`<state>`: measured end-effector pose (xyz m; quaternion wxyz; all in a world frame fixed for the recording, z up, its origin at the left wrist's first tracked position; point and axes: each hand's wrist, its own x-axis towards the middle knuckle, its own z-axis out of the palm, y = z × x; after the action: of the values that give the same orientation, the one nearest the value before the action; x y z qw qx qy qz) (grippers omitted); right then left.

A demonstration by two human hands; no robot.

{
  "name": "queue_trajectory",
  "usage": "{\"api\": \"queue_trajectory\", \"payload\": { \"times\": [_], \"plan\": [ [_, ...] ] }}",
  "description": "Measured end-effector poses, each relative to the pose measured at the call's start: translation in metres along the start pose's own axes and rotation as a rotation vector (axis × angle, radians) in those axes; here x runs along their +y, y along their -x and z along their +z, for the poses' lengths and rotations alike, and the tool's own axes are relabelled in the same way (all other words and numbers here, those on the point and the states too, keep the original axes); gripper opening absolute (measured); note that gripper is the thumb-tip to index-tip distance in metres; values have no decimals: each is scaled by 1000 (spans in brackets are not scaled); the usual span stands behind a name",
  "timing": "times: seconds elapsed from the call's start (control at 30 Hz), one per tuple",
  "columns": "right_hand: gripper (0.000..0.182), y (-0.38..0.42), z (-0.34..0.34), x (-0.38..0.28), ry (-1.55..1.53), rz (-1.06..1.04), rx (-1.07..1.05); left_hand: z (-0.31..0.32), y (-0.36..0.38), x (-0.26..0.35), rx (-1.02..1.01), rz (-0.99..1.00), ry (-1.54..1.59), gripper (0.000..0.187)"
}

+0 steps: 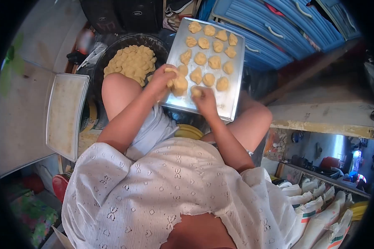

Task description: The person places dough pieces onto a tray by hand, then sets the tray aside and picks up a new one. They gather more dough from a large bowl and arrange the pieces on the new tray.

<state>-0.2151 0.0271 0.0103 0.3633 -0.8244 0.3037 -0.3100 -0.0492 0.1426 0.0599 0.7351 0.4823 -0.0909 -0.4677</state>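
Observation:
My left hand [163, 81] is closed round a large lump of yellow dough [179, 85] above the near left part of a metal baking tray [220, 103]. To its right, my right hand [206, 101] pinches a small dough piece [196, 92] over the tray. Rows of rough dough balls [214, 62] lie on the tray, filling its far and middle parts. The tray slants across my legs. Left of it, a wide black basin [99, 70] holds a big heap of cut dough pieces [131, 60].
Blue plastic drawers [262, 25] stand beyond the tray at right. A flat, stained tray [66, 116] leans at left. Black cases [139, 16] stand behind the basin. Several white sacks [316, 211] line the lower right, below a wooden ledge [320, 116]. Something yellow and round [189, 132] sits between my legs.

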Motion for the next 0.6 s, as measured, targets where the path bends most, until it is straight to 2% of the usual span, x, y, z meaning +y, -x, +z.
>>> {"api": "queue_trajectory", "payload": {
  "times": [0.07, 0.1, 0.23, 0.33, 0.4, 0.43, 0.57, 0.6],
  "plan": [
    [33, 6, -3, -10, 5, 82, -291, -8, -6, -3, -6, 20, -1, 18],
    [35, 4, -3, -12, 29, 90, -349, -8, -7, -3, -7, 16, 15, 19],
    [34, 1, -2, -14, 24, 134, -346, -5, -6, -8, -29, -1, -28, 22],
    [36, -7, -13, -30, 85, 16, -326, 4, -2, -11, -27, -8, -86, 27],
    [41, -13, -25, -44, -159, -151, -342, 8, 0, -14, -11, -13, -70, 27],
    [46, -15, -31, -56, -239, -182, -417, 9, 0, -18, -40, -45, -28, 26],
    [47, -15, -32, -45, -144, -71, -421, 18, 2, -18, -108, -119, 30, 22],
    [43, -12, -32, -40, -337, 95, -288, 21, 3, -16, -113, -140, 47, 21]
  ]
}}
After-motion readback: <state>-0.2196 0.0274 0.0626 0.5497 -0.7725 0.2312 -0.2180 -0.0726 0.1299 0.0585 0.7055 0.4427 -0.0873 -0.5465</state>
